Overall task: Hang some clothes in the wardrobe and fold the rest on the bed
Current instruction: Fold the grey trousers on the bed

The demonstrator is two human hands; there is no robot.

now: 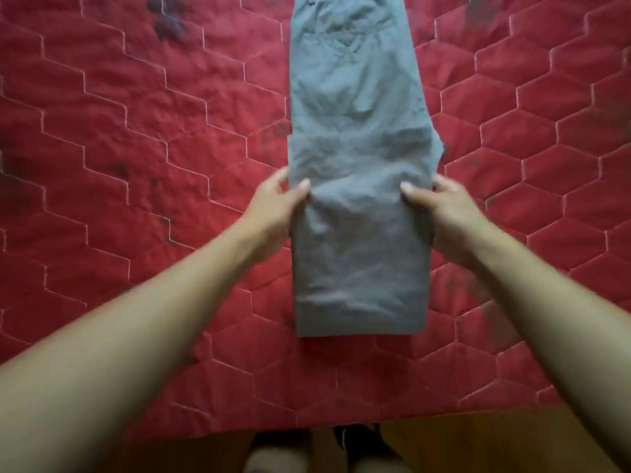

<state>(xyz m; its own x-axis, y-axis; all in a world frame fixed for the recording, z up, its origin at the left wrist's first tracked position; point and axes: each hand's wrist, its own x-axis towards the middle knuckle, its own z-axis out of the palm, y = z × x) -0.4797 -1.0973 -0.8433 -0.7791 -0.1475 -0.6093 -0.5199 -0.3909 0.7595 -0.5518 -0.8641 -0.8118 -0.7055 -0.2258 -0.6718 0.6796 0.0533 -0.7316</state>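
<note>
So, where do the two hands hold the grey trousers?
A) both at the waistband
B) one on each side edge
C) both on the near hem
B: the left hand and the right hand pinch opposite side edges of the grey trousers on the red quilt.

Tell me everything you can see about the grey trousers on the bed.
The grey trousers look like creased woven cloth, folded into a long narrow strip lying flat on the red quilted bedspread, pocket end farthest from the person. The left hand and right hand pinch their side edges midway, thumbs on top.
</note>
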